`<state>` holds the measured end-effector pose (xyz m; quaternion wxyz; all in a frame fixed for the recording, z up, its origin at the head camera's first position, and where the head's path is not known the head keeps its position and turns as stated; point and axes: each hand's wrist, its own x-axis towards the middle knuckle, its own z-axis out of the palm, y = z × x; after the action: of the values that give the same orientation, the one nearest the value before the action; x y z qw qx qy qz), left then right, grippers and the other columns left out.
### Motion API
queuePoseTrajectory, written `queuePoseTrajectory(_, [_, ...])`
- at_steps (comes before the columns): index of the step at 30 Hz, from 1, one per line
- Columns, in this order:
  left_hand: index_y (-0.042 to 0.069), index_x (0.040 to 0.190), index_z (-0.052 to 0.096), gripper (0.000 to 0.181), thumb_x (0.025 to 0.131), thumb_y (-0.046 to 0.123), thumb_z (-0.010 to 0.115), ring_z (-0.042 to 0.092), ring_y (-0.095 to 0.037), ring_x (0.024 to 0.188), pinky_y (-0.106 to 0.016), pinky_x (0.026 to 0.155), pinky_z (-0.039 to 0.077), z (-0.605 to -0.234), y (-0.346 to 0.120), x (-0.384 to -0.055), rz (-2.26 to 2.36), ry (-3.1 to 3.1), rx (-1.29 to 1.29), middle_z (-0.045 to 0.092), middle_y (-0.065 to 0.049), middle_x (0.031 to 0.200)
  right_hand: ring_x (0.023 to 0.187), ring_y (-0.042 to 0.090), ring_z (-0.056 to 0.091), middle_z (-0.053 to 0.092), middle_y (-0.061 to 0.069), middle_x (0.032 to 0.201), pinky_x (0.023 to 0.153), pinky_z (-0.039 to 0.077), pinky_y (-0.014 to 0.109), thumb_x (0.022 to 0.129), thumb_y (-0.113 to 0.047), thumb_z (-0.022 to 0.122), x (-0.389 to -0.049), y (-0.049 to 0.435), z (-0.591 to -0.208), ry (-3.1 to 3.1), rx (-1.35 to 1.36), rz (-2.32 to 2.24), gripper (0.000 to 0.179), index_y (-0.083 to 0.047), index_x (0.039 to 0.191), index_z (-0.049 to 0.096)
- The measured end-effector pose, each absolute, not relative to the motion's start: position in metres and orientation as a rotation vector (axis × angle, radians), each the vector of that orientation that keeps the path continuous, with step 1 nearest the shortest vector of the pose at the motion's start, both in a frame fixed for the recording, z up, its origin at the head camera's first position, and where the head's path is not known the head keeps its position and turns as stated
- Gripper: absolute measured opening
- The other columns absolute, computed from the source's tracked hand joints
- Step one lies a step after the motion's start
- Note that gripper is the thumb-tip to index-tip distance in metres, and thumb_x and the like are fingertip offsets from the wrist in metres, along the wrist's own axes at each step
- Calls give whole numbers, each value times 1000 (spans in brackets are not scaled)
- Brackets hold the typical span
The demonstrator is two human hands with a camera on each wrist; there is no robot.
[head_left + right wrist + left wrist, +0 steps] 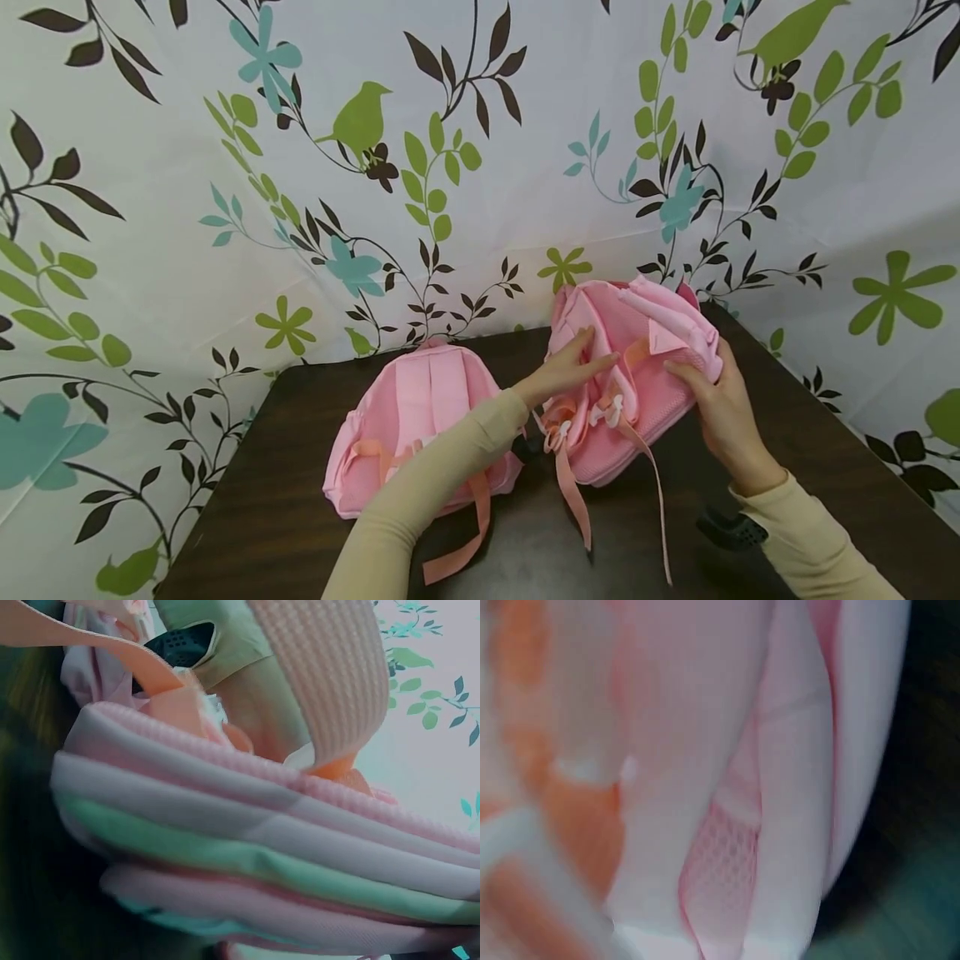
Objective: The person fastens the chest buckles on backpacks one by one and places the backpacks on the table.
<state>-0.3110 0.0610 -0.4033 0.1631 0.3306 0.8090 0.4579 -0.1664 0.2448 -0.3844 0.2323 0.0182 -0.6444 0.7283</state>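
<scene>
The cream left sleeve (408,500) is lying nearest the camera, slanting from the near edge toward the right and passing in front of a pink left backpack (416,400). That backpack is resting on the dark brown table (255,500), left of centre, with an orange strap (480,508) trailing toward the near side. The tabletop is catching a faint sheen at the near middle, and its far edge is running up to a pale wall covering (517,192) printed with green birds, blue flowers and brown leaves. Right of centre, the left hand (566,368) is touching the pink right backpack (667,400); its thumb and one finger are showing spread, though whether they are pinching fabric cannot be told. This backpack is tilting, its loose straps (575,500) hanging toward the near side. Farther right, the right hand (726,412) is pinching the backpack's right edge, thumb in front. A black object (727,531) is showing beside the right sleeve (817,542).

The left wrist view is revealing honeycomb mesh (724,851) close up between pale folds. The right wrist view is showing a pale green band (247,856) along a layered edge, which the head view is not displaying.
</scene>
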Motion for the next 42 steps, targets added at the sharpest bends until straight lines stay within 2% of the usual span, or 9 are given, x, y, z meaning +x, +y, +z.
queuePoseTrajectory(5, [13,162,18,82,100,51,55,13,-21,153,-38,121,20,-409,60,-311,1263,2298,942,13,-7,168,97,8,54,42,3,125,78,51,13,97,-18,67,-169,251,-395,-1961,-123,1891,65,-8,147,26])
queuePoseTrajectory(11, [14,162,19,81,100,51,54,7,-18,154,-36,122,14,-417,56,-311,1196,2315,930,11,-6,169,99,7,51,37,11,132,79,47,10,99,-27,65,-172,257,-408,-2171,-220,1773,75,1,150,17])
queuePoseTrajectory(15, [16,162,20,82,99,53,55,6,-17,154,-36,122,14,-419,57,-309,1161,2322,908,9,-6,169,96,6,51,38,11,130,78,47,11,100,-31,61,-174,262,-414,-2204,-240,1775,70,1,146,20])
queuePoseTrajectory(20, [17,162,20,82,98,57,53,4,-14,154,-32,122,14,-421,60,-309,1007,2386,952,10,-6,168,85,6,54,40,9,120,71,50,18,102,-34,58,-175,269,-420,-2183,-296,1787,51,-2,132,32])
queuePoseTrajectory(23, [15,162,20,82,99,57,52,4,-15,154,-31,122,14,-422,62,-310,921,2409,994,12,-7,168,82,7,53,40,11,117,69,49,20,102,-37,56,-175,275,-424,-2200,-333,1791,49,-2,128,33])
queuePoseTrajectory(30, [11,161,22,82,99,55,53,7,-18,154,-29,121,15,-425,69,-312,803,2465,1035,14,-12,167,86,12,51,39,16,118,73,47,23,103,-42,52,-177,289,-431,-2338,-337,1791,65,7,136,24])
queuePoseTrajectory(37, [11,161,25,84,97,55,58,9,-21,154,-30,121,15,-424,76,-309,658,2511,1041,13,-15,167,93,22,47,35,26,122,72,46,24,103,-35,49,-182,305,-438,-2478,-396,1780,68,16,137,21])
queuePoseTrajectory(42, [13,161,25,84,96,55,59,8,-20,154,-30,121,14,-424,82,-307,549,2528,1046,14,-12,167,101,31,46,35,31,124,75,46,24,101,-32,48,-184,314,-441,-2557,-409,1772,73,22,140,16])
